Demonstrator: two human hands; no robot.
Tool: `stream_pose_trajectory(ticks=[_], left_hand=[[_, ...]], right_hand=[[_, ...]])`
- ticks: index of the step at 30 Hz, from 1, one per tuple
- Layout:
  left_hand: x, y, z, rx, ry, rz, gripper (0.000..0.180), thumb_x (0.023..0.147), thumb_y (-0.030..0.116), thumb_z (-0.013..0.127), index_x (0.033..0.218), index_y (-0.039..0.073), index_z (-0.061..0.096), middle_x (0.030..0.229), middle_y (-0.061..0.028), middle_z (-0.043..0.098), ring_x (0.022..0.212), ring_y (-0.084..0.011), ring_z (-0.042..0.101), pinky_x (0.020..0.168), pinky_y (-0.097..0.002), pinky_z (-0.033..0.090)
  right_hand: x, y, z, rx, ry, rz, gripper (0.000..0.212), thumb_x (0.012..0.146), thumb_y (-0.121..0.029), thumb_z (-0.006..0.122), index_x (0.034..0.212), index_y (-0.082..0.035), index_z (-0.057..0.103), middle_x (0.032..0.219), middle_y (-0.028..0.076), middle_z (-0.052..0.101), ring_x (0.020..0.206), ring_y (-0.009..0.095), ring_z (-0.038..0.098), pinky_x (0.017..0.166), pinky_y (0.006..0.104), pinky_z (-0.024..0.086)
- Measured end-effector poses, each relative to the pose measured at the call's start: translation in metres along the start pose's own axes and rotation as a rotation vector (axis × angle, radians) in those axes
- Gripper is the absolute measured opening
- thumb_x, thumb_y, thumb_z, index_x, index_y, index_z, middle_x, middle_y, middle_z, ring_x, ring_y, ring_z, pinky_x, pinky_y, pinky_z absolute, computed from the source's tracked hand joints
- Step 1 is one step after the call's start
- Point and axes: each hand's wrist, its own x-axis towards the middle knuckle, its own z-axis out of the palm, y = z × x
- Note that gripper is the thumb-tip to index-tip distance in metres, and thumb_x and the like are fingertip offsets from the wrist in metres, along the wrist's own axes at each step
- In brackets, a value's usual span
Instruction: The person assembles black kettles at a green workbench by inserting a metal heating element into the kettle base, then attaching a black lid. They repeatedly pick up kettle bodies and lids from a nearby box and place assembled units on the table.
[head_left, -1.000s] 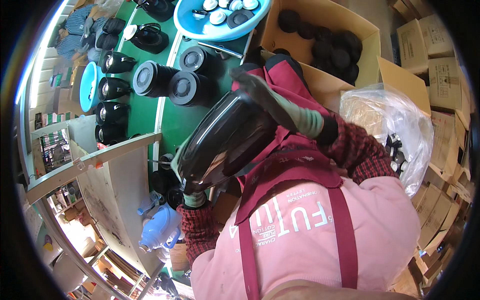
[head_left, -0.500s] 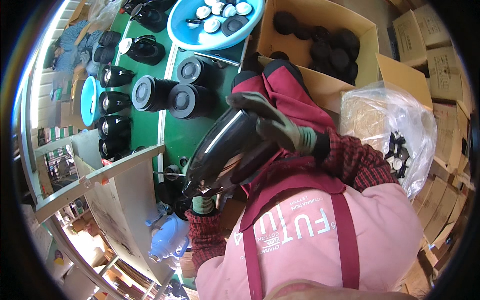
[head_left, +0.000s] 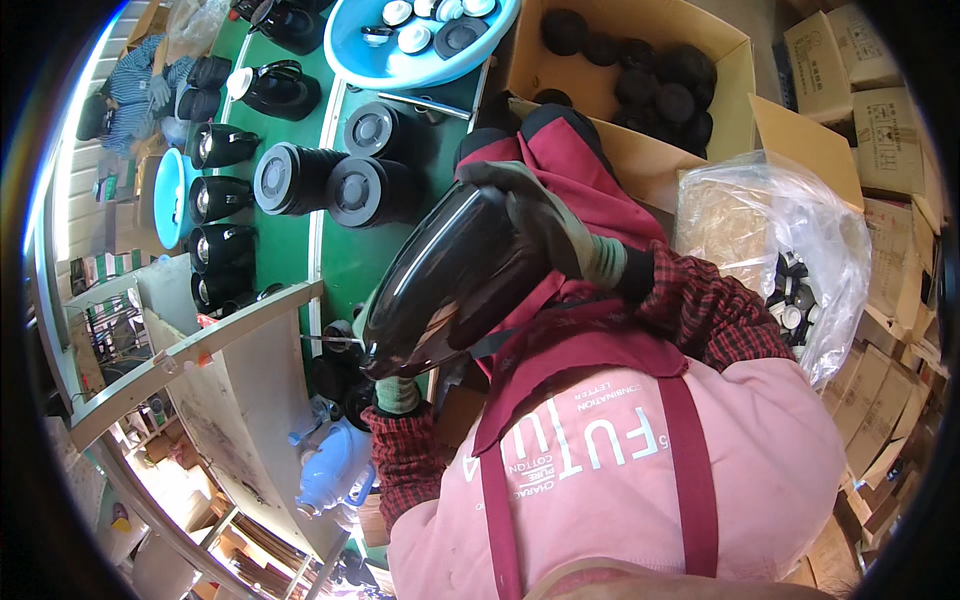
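Observation:
A glossy black jug lies slantwise across my lap, its smooth rounded side facing up. My right hand, in a dark glove with a pale green cuff, is closed over the jug's far, upper end. My left hand grips its lower left end; the jug hides most of those fingers, and mainly the glove's cuff shows. Just beyond the jug, ribbed black round lids stand in stacks on the green table.
Several black jugs line the table's left side. A blue basin of white and black caps sits at the far edge. An open carton holds black round parts. Clear plastic covers small parts at right. A metal frame juts in at left.
The jug has turned in my hands, so that more of its broad glossy side shows. Both hands keep hold, and my right hand has shifted slightly along its upper end.

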Motion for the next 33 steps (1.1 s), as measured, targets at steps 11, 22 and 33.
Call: stream_pose_trajectory(ticks=[11, 22, 33], left_hand=[[0.031, 0.049, 0.037, 0.0, -0.17, -0.067, 0.064, 0.086, 0.016, 0.074, 0.143, -0.004, 0.053, 0.133, -0.0163, 0.065, 0.121, -0.0219, 0.061, 0.107, -0.0353, 0.045], [0.02, 0.071, 0.108, 0.826, 0.168, 0.815, 0.062, 0.061, 0.051, 0.09, 0.11, 0.017, 0.072, 0.127, -0.0102, 0.061, 0.122, -0.0366, 0.056, 0.106, -0.0561, 0.04], [0.013, 0.058, 0.113, 0.848, 0.198, 0.846, 0.051, 0.058, 0.056, 0.083, 0.092, 0.018, 0.075, 0.105, -0.0037, 0.067, 0.112, -0.0334, 0.056, 0.103, -0.0549, 0.04]], right_hand=[[-0.015, 0.072, -0.053, 0.752, 0.049, 0.254, 0.048, 0.109, -0.033, 0.045, 0.148, -0.005, 0.05, 0.145, 0.011, 0.057, 0.13, 0.026, 0.058, 0.116, 0.0412, 0.042], [-0.031, 0.044, -0.045, 0.635, -0.147, 0.094, 0.072, 0.082, -0.033, 0.078, 0.142, -0.002, 0.052, 0.139, 0.014, 0.061, 0.124, 0.023, 0.061, 0.108, 0.0398, 0.048], [-0.051, 0.081, -0.043, 0.663, -0.182, 0.329, 0.076, 0.099, -0.053, 0.054, 0.155, -0.005, 0.038, 0.153, 0.015, 0.049, 0.136, 0.028, 0.052, 0.114, 0.042, 0.043]])
